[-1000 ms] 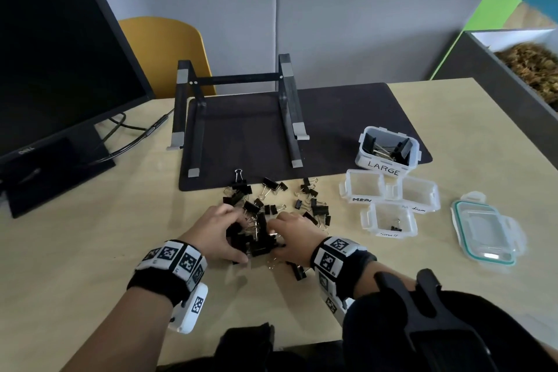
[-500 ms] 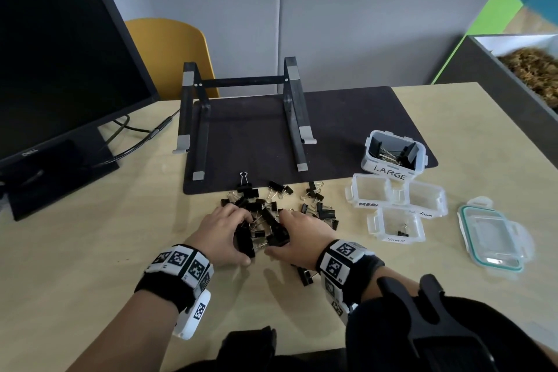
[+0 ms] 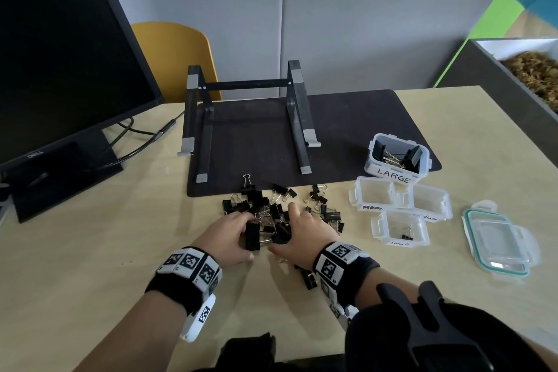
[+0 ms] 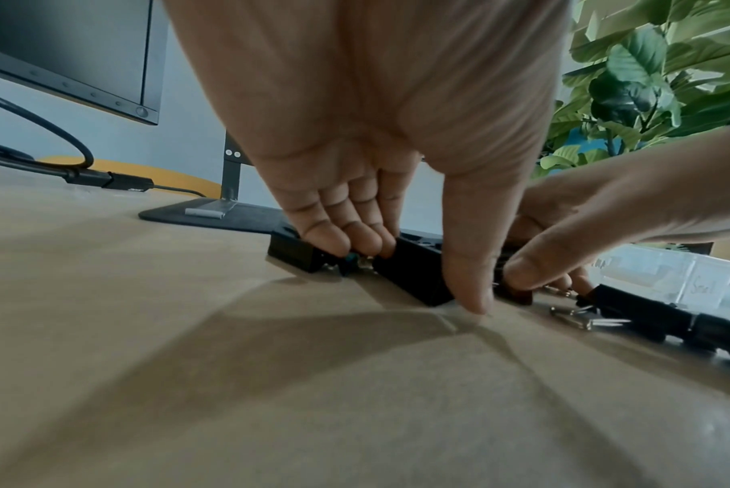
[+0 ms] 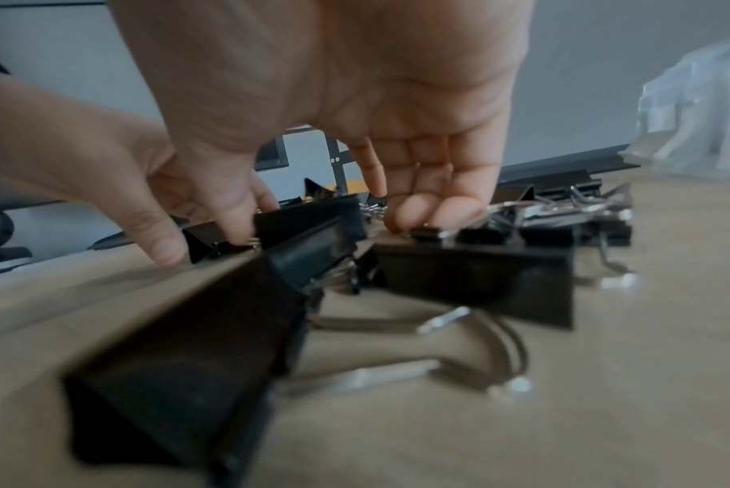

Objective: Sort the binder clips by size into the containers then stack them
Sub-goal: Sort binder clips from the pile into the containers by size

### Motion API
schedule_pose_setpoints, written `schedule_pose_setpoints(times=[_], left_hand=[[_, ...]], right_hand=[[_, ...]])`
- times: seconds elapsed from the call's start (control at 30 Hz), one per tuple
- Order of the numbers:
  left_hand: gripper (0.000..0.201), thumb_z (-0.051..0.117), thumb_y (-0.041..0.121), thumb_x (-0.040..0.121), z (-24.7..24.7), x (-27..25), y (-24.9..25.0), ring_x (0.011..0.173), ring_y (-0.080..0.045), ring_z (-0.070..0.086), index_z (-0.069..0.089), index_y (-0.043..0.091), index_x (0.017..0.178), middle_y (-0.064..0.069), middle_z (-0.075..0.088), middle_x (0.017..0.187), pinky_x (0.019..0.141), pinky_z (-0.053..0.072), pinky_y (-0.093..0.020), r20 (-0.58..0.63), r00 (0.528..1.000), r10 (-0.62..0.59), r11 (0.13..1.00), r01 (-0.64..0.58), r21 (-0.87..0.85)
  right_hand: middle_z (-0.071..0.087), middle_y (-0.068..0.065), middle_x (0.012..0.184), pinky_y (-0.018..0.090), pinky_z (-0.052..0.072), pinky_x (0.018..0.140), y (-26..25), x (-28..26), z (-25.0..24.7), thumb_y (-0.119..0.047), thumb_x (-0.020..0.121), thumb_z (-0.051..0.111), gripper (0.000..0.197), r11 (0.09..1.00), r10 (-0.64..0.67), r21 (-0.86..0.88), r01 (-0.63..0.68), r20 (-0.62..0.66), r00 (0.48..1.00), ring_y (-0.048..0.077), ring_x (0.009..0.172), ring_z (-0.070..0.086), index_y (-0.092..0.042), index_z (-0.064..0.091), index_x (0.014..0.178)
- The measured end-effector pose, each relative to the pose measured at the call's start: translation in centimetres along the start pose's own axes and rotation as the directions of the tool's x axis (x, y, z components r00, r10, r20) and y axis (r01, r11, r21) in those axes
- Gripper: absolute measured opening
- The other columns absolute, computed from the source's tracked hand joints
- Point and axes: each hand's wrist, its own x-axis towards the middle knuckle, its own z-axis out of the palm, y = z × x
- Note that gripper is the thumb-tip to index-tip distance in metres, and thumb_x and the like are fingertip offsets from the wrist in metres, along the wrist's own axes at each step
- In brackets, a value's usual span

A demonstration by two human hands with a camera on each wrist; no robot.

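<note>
A pile of black binder clips (image 3: 265, 208) of mixed sizes lies on the desk in front of the black mat. My left hand (image 3: 229, 235) pinches a large clip (image 3: 252, 237) between curled fingers and thumb (image 4: 467, 284); that clip (image 4: 413, 274) rests on the desk. My right hand (image 3: 302, 235) curls over another black clip (image 3: 280, 235), its fingertips (image 5: 434, 211) pressing down on the clips. At the right stand the LARGE container (image 3: 392, 171) holding big clips, two clear medium containers (image 3: 373, 198) (image 3: 430, 201), and the small container (image 3: 401, 228) with one tiny clip.
A clear lid (image 3: 498, 243) with a teal seal lies at the far right. A laptop stand (image 3: 247, 118) sits on the mat (image 3: 347, 130) behind the pile, and a monitor (image 3: 60, 54) with cables stands at the left. One loose clip (image 3: 308, 276) lies under my right wrist.
Both hands have worked a little further into the pile. My left hand has closed round the large clip, and my right index finger now points out over the clips.
</note>
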Motion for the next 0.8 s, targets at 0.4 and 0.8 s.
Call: schedule_pose_setpoints(times=[0.4,0.8], left_hand=[[0.053,0.075,0.038,0.071,-1.1,0.8,0.2,0.106,-0.007,0.048,0.053,0.025,0.117,0.014,0.046,0.112,0.097,0.044,-0.026,-0.044,0.999,-0.013,0.989,0.007,-0.149],[0.024,0.078,0.032,0.073,-3.4,2.0,0.7,0.074,-0.005,0.055,0.065,0.034,0.093,0.007,0.062,0.087,0.068,0.044,-0.012,-0.1,0.994,0.041,0.89,-0.081,-0.449]], right_hand=[[0.062,-0.001,0.09,0.029,0.054,0.067,2.3,0.7,-2.4,-0.044,0.075,0.063,0.055,0.944,-0.01,0.329,-0.016,0.078,0.997,0.015,0.078,0.061,-0.022,0.041,0.12],[0.062,-0.004,0.093,0.034,0.056,0.081,5.7,0.4,-5.5,-0.028,0.07,0.078,0.028,0.871,-0.064,0.485,0.077,-0.043,0.997,0.018,0.086,0.062,-0.029,0.06,0.091]])
